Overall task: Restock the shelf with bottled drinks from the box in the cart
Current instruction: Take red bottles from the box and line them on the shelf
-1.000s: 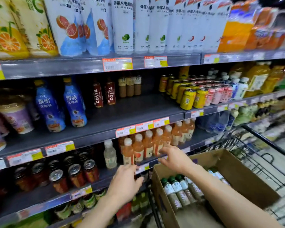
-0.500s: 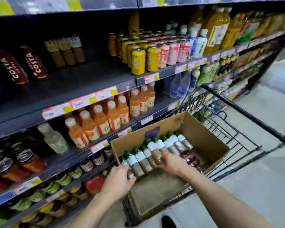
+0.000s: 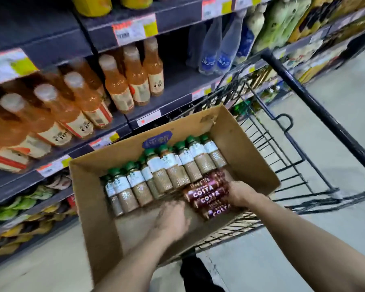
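The right fingers (image 3: 232,187) curl over the near ends of the Costa bottles (image 3: 205,194), dark red ones lying flat in a small stack. The right hand (image 3: 240,193) covers their caps, so how many it grips is hard to say. The left fingers (image 3: 174,207) reach in just beside that stack, smeared with blur: spread or together, touching or not, I cannot tell. The left hand (image 3: 173,220) hangs over the bare cardboard bottom of the box (image 3: 93,197). Behind the stack, green-capped bottles (image 3: 169,171) lean in a row along the far wall, their white labels unreadable. The box sits in the black wire cart (image 3: 316,110), which stands right beside the shelf (image 3: 177,81). On it stand orange bottles (image 3: 122,85) and, further along, clear bottles (image 3: 217,45) cut off at the top. The price tags (image 3: 135,28) on the shelf edges are too blurred to read. Pale grey floor (image 3: 325,207) runs down the aisle on the right.
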A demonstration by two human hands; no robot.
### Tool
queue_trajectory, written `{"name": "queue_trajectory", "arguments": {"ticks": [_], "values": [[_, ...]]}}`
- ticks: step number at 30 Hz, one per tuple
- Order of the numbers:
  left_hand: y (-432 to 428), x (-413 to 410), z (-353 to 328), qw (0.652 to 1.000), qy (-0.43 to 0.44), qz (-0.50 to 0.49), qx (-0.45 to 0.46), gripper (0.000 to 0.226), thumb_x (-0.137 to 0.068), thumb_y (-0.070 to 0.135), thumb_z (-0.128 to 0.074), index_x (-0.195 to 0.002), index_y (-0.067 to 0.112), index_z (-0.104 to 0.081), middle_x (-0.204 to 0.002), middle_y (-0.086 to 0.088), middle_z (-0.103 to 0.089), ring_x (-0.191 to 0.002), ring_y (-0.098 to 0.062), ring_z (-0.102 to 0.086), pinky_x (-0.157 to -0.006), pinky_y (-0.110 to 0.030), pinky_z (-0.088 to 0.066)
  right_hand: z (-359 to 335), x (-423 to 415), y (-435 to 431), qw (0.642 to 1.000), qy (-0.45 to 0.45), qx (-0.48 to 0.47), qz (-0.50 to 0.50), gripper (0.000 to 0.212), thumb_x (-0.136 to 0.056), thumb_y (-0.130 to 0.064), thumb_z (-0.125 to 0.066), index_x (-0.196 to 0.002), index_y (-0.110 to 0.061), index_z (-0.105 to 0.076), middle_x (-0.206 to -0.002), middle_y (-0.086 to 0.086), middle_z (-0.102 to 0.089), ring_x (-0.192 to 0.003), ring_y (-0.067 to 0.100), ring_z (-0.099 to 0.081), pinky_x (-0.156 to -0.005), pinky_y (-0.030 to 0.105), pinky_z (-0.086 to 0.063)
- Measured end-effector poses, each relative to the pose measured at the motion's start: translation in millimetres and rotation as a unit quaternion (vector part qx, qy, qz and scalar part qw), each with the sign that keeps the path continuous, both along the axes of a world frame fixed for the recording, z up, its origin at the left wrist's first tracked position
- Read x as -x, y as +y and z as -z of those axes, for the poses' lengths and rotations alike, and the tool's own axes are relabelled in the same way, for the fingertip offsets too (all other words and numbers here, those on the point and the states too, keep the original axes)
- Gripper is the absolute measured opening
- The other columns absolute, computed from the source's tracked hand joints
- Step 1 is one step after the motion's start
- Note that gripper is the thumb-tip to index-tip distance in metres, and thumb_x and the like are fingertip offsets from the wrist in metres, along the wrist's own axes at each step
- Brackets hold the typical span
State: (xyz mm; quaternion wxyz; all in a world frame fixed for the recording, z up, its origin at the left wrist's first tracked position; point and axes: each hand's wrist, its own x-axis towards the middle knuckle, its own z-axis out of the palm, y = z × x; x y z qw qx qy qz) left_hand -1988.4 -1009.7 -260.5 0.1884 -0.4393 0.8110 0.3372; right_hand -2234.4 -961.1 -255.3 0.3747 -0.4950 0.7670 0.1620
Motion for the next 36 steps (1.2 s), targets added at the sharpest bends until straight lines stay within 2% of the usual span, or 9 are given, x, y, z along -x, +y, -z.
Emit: {"name": "queue_trajectory", "arguments": {"ticks": [4, 10, 13, 20, 25, 28, 30, 33, 36], "values": [[0, 28, 22, 1.0, -0.012, 0.011, 0.018, 0.05, -0.09, 0.025, -0.054, -0.139, 0.019, -0.045, -0.139, -0.005, -0.049, -0.129, -0.03, -0.044, -0.109, -0.044, -0.038, 23, 25, -6, 0.998, 0.01, -0.054, -0.033, 0.039, -0.086, -0.041, -0.061, -0.12, -0.022, -0.066, -0.123, 0.007, -0.069, -0.114, 0.028, -0.065, -0.098, 0.038, -0.051], [-7, 74, 51, 0.999, -0.001, 0.019, 0.048, 0.059, -0.095, 0.007, -0.044, -0.151, 0.012, -0.027, -0.157, -0.007, -0.031, -0.139, -0.031, -0.032, -0.111, -0.044, -0.037, 57, 44, -12, 0.985, 0.011, -0.145, -0.089, 0.042, -0.09, -0.027, -0.062, -0.13, -0.015, -0.061, -0.131, 0.012, -0.064, -0.119, 0.032, -0.061, -0.101, 0.037, -0.048], [-11, 87, 63, 0.997, -0.03, 0.011, 0.065, 0.057, -0.095, 0.001, -0.041, -0.151, 0.007, -0.028, -0.153, -0.012, -0.035, -0.136, -0.03, -0.034, -0.107, -0.042, -0.04, 72, 46, -17, 0.98, 0.004, -0.174, -0.098, 0.044, -0.09, -0.031, -0.062, -0.13, -0.013, -0.061, -0.132, 0.013, -0.063, -0.119, 0.033, -0.06, -0.103, 0.039, -0.048], [-17, 85, 79, 0.997, -0.064, -0.009, 0.049, 0.049, -0.092, 0.007, -0.054, -0.139, 0.007, -0.041, -0.138, -0.014, -0.051, -0.126, -0.031, -0.048, -0.101, -0.046, -0.045, 87, 46, -20, 0.969, 0.016, -0.225, -0.101, 0.042, -0.092, -0.012, -0.061, -0.133, -0.008, -0.059, -0.132, 0.013, -0.063, -0.119, 0.03, -0.062, -0.102, 0.034, -0.048], [-14, 59, 75, 0.997, -0.06, -0.047, 0.022, 0.055, -0.09, 0.014, -0.064, -0.14, 0.006, -0.042, -0.136, -0.014, -0.055, -0.13, -0.031, -0.047, -0.111, -0.041, -0.038, 75, 44, -23, 0.965, 0.006, -0.234, -0.118, 0.042, -0.095, -0.009, -0.055, -0.137, -0.004, -0.053, -0.134, 0.015, -0.061, -0.119, 0.03, -0.06, -0.105, 0.036, -0.047], [-6, 41, 66, 0.997, -0.039, -0.065, 0.008, 0.053, -0.09, 0.023, -0.067, -0.136, 0.008, -0.045, -0.13, -0.012, -0.059, -0.124, -0.029, -0.051, -0.109, -0.039, -0.039, 59, 43, -28, 0.968, -0.019, -0.208, -0.137, 0.042, -0.094, -0.013, -0.059, -0.135, -0.012, -0.05, -0.13, 0.009, -0.062, -0.116, 0.029, -0.06, -0.107, 0.041, -0.045], [-1, 30, 57, 0.997, -0.022, -0.079, 0.01, 0.051, -0.089, 0.026, -0.068, -0.132, 0.01, -0.046, -0.125, -0.009, -0.061, -0.118, -0.027, -0.053, -0.104, -0.039, -0.041, 45, 41, -32, 0.971, -0.031, -0.189, -0.146, 0.031, -0.092, -0.015, -0.063, -0.122, -0.018, -0.058, -0.117, 0.005, -0.066, -0.107, 0.026, -0.063, -0.1, 0.04, -0.049], [5, 18, 41, 0.994, 0.005, -0.113, 0.006, 0.051, -0.088, 0.03, -0.071, -0.13, 0.013, -0.047, -0.124, -0.005, -0.061, -0.117, -0.025, -0.054, -0.101, -0.039, -0.044, 24, 37, -34, 0.979, -0.08, -0.172, -0.074, 0.018, -0.082, -0.012, -0.073, -0.097, -0.02, -0.066, -0.099, 0.003, -0.07, -0.091, 0.023, -0.069, -0.083, 0.035, -0.056], [10, 3, 22, 0.988, 0.033, -0.152, -0.009, 0.048, -0.088, 0.032, -0.071, -0.127, 0.016, -0.048, -0.118, -0.004, -0.061, -0.109, -0.024, -0.056, -0.097, -0.041, -0.049, 5, 21, -25, 0.971, -0.211, -0.093, 0.067, 0.032, -0.077, -0.01, -0.081, -0.106, -0.013, -0.068, -0.098, -0.002, -0.072, -0.086, 0.012, -0.067, -0.074, 0.023, -0.048]]}}
